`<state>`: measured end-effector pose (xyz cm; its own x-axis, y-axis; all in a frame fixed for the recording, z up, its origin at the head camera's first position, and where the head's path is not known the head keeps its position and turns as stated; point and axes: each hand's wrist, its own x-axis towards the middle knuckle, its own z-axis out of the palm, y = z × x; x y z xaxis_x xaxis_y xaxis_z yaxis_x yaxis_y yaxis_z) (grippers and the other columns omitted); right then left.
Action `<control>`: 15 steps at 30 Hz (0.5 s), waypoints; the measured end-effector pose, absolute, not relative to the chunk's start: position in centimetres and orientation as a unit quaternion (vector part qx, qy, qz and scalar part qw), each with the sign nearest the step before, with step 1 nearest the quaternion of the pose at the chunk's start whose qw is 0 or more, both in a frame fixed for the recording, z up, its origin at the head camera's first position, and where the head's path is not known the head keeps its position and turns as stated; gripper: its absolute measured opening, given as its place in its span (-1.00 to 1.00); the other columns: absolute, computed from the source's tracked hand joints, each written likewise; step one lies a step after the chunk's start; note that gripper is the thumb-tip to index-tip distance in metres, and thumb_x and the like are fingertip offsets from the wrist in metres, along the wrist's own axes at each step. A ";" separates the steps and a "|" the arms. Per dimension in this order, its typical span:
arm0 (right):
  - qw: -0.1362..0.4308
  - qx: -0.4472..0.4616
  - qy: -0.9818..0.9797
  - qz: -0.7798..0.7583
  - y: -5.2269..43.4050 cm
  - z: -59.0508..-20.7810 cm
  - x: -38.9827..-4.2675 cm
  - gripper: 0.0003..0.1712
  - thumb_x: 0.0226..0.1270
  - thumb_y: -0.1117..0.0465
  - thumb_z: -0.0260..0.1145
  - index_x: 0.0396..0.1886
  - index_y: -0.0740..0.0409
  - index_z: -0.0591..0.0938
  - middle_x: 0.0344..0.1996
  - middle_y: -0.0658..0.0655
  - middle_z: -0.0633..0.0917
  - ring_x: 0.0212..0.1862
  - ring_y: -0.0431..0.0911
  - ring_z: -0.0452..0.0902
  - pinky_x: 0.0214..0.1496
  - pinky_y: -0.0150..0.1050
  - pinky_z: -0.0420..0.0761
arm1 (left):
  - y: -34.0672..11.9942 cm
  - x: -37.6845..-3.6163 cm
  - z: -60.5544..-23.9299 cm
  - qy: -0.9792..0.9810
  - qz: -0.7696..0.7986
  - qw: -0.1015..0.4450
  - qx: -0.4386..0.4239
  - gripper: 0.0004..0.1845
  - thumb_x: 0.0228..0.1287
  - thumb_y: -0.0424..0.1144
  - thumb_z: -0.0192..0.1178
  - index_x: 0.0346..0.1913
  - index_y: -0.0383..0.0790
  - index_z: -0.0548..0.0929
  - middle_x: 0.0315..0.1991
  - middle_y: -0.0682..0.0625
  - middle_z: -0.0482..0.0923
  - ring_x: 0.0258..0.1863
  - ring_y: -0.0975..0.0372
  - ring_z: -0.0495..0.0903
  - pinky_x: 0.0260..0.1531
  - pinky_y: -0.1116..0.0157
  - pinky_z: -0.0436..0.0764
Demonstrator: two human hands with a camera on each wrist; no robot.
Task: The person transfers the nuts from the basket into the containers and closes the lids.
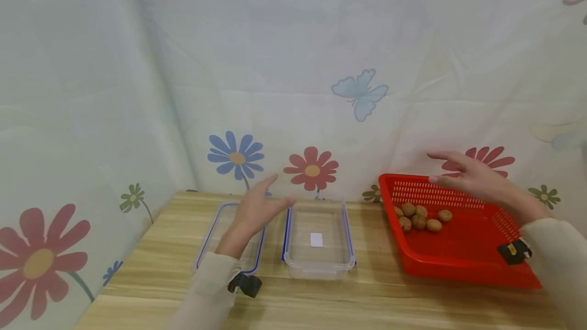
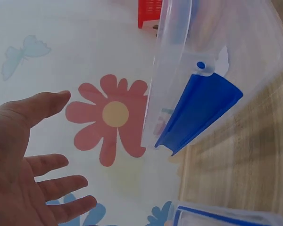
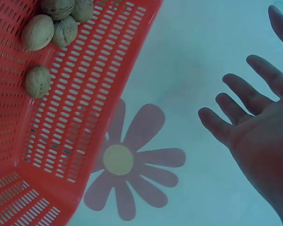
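left hand [image 1: 257,210], right hand [image 1: 472,177] raised (fingers spread)

A light wooden table [image 1: 367,299] bears a clear lidless container [image 1: 319,241] at centre, its lid [image 1: 215,230] (blue-edged) at nine o'clock, a red basket [image 1: 463,248] at three o'clock.

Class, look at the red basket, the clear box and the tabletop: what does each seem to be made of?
Basket: likely moulded plastic, smooth even red, walls pierced with regular slots. Box: clear plastic, see-through walls, blue edging along its long sides. Tabletop: pale wood look with straight grain, possibly laminate; the pictures cannot settle it.
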<state>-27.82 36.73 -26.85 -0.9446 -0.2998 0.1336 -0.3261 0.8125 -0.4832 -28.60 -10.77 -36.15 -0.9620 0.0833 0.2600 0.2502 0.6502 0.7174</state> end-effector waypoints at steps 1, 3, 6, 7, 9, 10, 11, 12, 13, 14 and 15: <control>0.024 0.161 -0.953 0.256 37.0 -27.0 -28.0 -0.09 0.54 -0.15 0.34 0.67 0.14 0.25 0.53 0.47 0.31 0.40 0.49 0.33 0.21 0.60 0.49 | -10.7 -28.6 -36.3 -0.902 -0.412 0.098 -0.086 -0.10 0.35 0.17 0.41 0.62 -0.16 0.35 0.58 -0.18 0.31 0.56 -0.15 0.26 0.49 -0.24 0.33; 0.019 0.156 -0.954 0.255 37.3 -27.1 -28.2 -0.10 0.55 -0.16 0.33 0.67 0.14 0.26 0.52 0.50 0.33 0.38 0.52 0.35 0.19 0.60 0.50 | -10.5 -28.6 -36.6 -0.901 -0.416 0.093 -0.077 -0.11 0.35 0.17 0.41 0.62 -0.14 0.36 0.58 -0.18 0.32 0.56 -0.16 0.26 0.47 -0.26 0.35; 0.015 0.150 -0.955 0.256 37.9 -27.5 -28.6 -0.12 0.56 -0.16 0.31 0.67 0.15 0.26 0.50 0.52 0.35 0.36 0.57 0.35 0.17 0.59 0.52 | -10.3 -28.6 -37.0 -0.903 -0.413 0.095 -0.072 -0.13 0.36 0.15 0.41 0.61 -0.14 0.38 0.56 -0.19 0.34 0.54 -0.18 0.28 0.46 -0.26 0.36; 0.014 0.150 -0.954 0.257 38.1 -27.6 -28.7 -0.12 0.56 -0.15 0.30 0.67 0.15 0.26 0.50 0.53 0.35 0.36 0.57 0.36 0.17 0.58 0.53 | -10.3 -28.6 -37.1 -0.903 -0.412 0.096 -0.070 -0.13 0.35 0.14 0.41 0.61 -0.14 0.38 0.56 -0.19 0.35 0.54 -0.18 0.29 0.46 -0.26 0.36; 0.011 0.153 -0.953 0.262 38.5 -27.8 -29.0 -0.14 0.57 -0.12 0.29 0.67 0.15 0.27 0.50 0.52 0.35 0.36 0.56 0.36 0.18 0.57 0.54 | -10.2 -28.7 -37.3 -0.903 -0.412 0.100 -0.072 -0.15 0.35 0.12 0.42 0.59 -0.16 0.40 0.54 -0.20 0.38 0.53 -0.19 0.31 0.46 -0.25 0.37; 0.011 0.155 -0.953 0.262 38.7 -28.0 -29.1 -0.15 0.57 -0.11 0.29 0.67 0.16 0.27 0.50 0.52 0.35 0.36 0.55 0.37 0.18 0.56 0.53 | -10.2 -28.7 -37.4 -0.902 -0.413 0.100 -0.073 -0.15 0.35 0.10 0.42 0.59 -0.18 0.41 0.53 -0.21 0.39 0.52 -0.19 0.32 0.46 -0.25 0.38; 0.011 0.157 -0.952 0.263 38.9 -28.1 -29.2 -0.15 0.57 -0.11 0.29 0.66 0.17 0.27 0.51 0.51 0.35 0.37 0.54 0.37 0.19 0.56 0.53 | -10.1 -28.8 -37.6 -0.902 -0.414 0.101 -0.075 -0.17 0.35 0.09 0.42 0.58 -0.19 0.42 0.52 -0.21 0.41 0.50 -0.18 0.34 0.45 -0.24 0.40; 0.011 0.159 -0.951 0.263 39.0 -28.2 -29.3 -0.15 0.57 -0.11 0.29 0.66 0.17 0.27 0.51 0.50 0.36 0.38 0.52 0.37 0.20 0.55 0.53 | -10.1 -28.8 -37.7 -0.900 -0.417 0.101 -0.076 -0.18 0.35 0.07 0.42 0.57 -0.20 0.43 0.51 -0.22 0.42 0.49 -0.18 0.37 0.43 -0.23 0.42; 0.011 0.160 -0.951 0.263 39.2 -28.4 -29.3 -0.14 0.57 -0.11 0.29 0.66 0.18 0.27 0.51 0.50 0.37 0.38 0.50 0.38 0.21 0.54 0.54 | -10.1 -28.9 -37.9 -0.899 -0.419 0.101 -0.079 -0.19 0.36 0.05 0.43 0.56 -0.21 0.44 0.50 -0.22 0.43 0.47 -0.18 0.40 0.41 -0.22 0.45; 0.010 0.160 -0.951 0.264 39.3 -28.5 -29.4 -0.14 0.56 -0.12 0.30 0.66 0.18 0.28 0.50 0.49 0.38 0.39 0.48 0.38 0.23 0.52 0.54 | -10.1 -28.9 -38.0 -0.896 -0.423 0.102 -0.082 -0.20 0.36 0.03 0.43 0.55 -0.23 0.45 0.49 -0.23 0.44 0.44 -0.19 0.43 0.40 -0.21 0.48; 0.010 0.158 -0.951 0.264 39.5 -28.6 -29.5 -0.13 0.56 -0.13 0.31 0.65 0.19 0.29 0.50 0.48 0.39 0.39 0.47 0.39 0.24 0.50 0.55 | -10.1 -29.0 -38.2 -0.894 -0.427 0.103 -0.084 -0.21 0.36 0.00 0.44 0.54 -0.25 0.46 0.47 -0.24 0.46 0.42 -0.19 0.45 0.37 -0.20 0.51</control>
